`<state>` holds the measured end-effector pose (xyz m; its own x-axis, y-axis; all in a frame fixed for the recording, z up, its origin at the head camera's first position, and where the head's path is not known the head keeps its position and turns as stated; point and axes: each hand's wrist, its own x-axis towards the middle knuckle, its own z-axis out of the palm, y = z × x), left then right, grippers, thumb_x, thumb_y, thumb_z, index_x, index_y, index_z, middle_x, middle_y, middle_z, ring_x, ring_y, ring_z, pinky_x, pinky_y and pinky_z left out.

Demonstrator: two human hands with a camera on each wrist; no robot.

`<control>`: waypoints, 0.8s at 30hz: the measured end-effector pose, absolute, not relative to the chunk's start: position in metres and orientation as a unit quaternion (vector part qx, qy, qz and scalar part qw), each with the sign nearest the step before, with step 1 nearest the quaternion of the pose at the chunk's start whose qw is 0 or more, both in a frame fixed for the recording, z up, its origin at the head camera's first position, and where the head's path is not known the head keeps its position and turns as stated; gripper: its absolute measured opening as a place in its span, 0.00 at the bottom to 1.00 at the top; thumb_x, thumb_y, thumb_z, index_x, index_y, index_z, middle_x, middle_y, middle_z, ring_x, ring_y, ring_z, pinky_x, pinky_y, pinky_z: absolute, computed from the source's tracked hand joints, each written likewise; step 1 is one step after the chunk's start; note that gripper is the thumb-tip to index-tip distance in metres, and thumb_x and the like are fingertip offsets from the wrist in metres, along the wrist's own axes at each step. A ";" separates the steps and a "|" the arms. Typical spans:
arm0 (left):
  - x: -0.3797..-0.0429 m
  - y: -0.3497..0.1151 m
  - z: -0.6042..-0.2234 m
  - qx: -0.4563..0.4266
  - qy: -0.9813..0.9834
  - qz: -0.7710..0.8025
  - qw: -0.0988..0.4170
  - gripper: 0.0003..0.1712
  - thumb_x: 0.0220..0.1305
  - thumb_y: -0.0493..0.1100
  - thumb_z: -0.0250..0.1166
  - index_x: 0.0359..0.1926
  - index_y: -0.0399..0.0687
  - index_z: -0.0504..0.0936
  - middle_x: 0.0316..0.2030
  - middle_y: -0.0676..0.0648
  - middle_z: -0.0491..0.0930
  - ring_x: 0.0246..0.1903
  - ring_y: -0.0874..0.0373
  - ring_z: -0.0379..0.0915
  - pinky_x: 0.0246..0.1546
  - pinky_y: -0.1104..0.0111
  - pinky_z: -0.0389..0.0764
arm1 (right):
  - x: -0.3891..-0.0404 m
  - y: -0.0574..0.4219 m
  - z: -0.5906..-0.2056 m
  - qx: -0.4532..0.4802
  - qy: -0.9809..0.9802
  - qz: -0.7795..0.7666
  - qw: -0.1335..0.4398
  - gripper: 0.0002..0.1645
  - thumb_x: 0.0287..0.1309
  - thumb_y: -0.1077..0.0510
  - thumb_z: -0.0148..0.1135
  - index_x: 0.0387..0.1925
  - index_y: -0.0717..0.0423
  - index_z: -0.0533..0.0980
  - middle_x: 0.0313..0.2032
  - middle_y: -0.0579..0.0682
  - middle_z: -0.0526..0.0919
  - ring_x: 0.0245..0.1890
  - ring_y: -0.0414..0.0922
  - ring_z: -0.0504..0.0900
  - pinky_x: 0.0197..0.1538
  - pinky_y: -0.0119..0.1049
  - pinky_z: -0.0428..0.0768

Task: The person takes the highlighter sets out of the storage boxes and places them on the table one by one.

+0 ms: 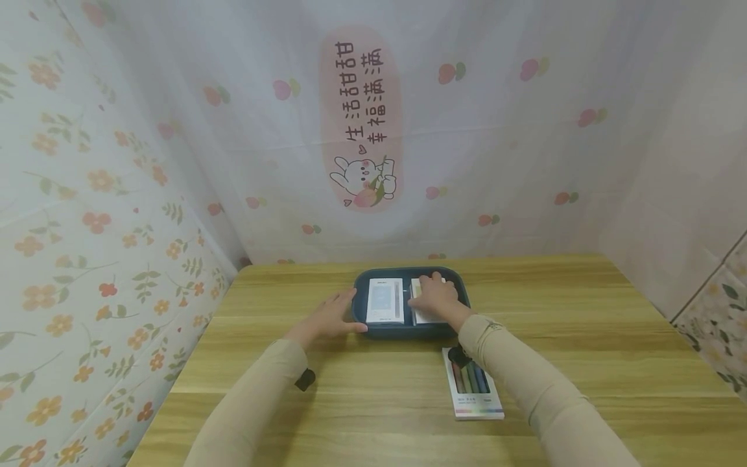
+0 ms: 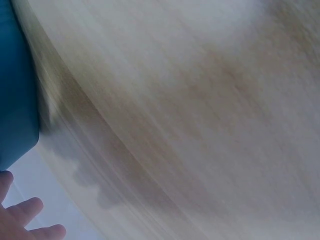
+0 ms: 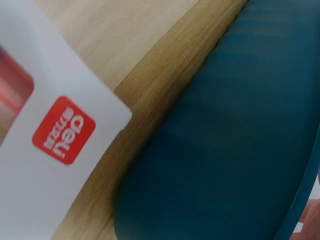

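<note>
A dark teal basin [image 1: 385,333] stands near the table's far edge, with a flat white box [image 1: 385,301] lying in its left half. Against the basin's left end rests my left hand [image 1: 331,316], thumb at the near corner and fingers extended along the side; its spread fingers [image 2: 25,212] show beside the basin [image 2: 17,90] in the left wrist view. Inside the right half, my right hand [image 1: 434,297] grips a second white box [image 1: 421,316] from above and covers most of it. In the right wrist view, the basin's wall [image 3: 200,150] hides nearly all of that hand.
A white-framed box of coloured sticks [image 1: 475,395] lies on the wooden table [image 1: 373,402] in front of the basin, partly under the right wrist. Its corner with a red "deli" logo [image 3: 64,130] shows close up. A patterned curtain [image 1: 496,143] hangs behind the table.
</note>
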<state>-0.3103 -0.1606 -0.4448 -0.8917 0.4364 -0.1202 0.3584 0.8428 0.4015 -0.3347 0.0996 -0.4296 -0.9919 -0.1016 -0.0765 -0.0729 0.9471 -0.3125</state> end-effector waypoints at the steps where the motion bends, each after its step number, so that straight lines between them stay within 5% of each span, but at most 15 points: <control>1: -0.310 -0.161 -0.445 0.208 0.954 0.188 0.104 0.59 0.49 0.72 0.58 0.71 0.47 0.44 0.71 0.46 0.47 0.68 0.42 0.42 0.66 0.47 0.46 | -0.334 0.100 -0.429 -0.044 0.986 -0.157 0.044 0.41 0.48 0.42 0.60 0.60 0.60 0.65 0.59 0.66 0.63 0.54 0.64 0.66 0.54 0.58 0.67; 24: -0.310 -0.159 -0.443 0.205 0.956 0.179 0.107 0.58 0.50 0.71 0.58 0.71 0.47 0.43 0.70 0.45 0.47 0.68 0.42 0.42 0.66 0.48 0.46 | -0.325 0.100 -0.408 -0.078 0.985 -0.153 0.036 0.40 0.50 0.42 0.58 0.61 0.59 0.64 0.63 0.66 0.60 0.55 0.67 0.65 0.54 0.60 0.67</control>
